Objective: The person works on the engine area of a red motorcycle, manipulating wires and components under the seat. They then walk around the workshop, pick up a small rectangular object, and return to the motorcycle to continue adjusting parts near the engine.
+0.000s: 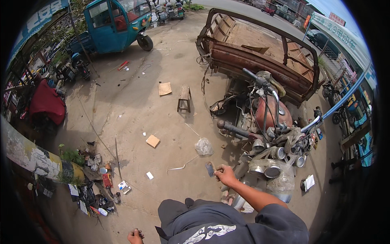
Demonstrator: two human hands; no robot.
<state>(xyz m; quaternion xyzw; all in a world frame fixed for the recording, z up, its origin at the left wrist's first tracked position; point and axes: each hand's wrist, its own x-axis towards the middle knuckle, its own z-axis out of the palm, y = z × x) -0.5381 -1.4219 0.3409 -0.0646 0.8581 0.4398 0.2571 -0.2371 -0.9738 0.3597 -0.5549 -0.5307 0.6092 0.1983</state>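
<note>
My right hand [225,175] reaches out beside the dismantled motor tricycle [273,112], with its fingers closed at a small dark flat piece [210,170] with a thin tan strip; exactly what they grip is unclear. My left hand [135,236] hangs low at the bottom edge, fingers curled, with any held object too small to make out. Round metal lamp housings [271,171] wrapped in plastic crowd the tricycle's front. A bent metal rod [177,168] and a crumpled plastic bag [204,146] lie on the concrete nearby.
A rusty cargo bed [256,44] sits behind the tricycle. A wooden stool [184,93] and cardboard [165,88] stand or lie ahead. Scrap [93,195] surrounds a painted pillar [40,160] at left. A teal enclosed tricycle [101,36] and a red-covered vehicle [46,101] are farther off.
</note>
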